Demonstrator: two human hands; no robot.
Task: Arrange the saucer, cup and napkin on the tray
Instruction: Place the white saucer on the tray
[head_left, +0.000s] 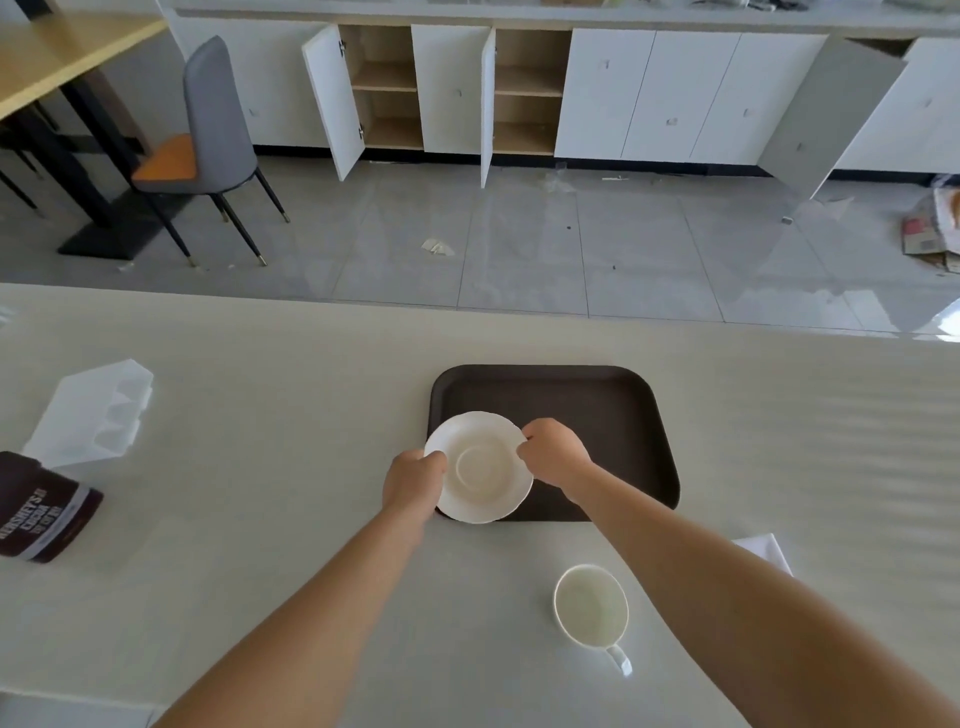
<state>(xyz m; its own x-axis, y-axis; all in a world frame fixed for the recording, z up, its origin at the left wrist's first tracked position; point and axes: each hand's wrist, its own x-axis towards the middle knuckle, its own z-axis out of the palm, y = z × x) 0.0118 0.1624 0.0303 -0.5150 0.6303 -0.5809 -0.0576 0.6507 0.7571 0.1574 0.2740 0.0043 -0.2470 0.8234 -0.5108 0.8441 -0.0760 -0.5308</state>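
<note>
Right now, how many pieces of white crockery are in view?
2: the saucer, gripped by both hands at the tray's near-left corner, and the cup, on the table nearer the person.

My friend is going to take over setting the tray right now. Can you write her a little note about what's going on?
Left hand and right hand each grip an edge of the round white saucer, at the near-left corner of the dark brown plastic tray.
The empty white cup stands on the pale table, nearer than the tray.
The white folded napkin lies to its right, partly hidden by the right arm.
Left to do: settle the saucer, add the cup and napkin.
</note>
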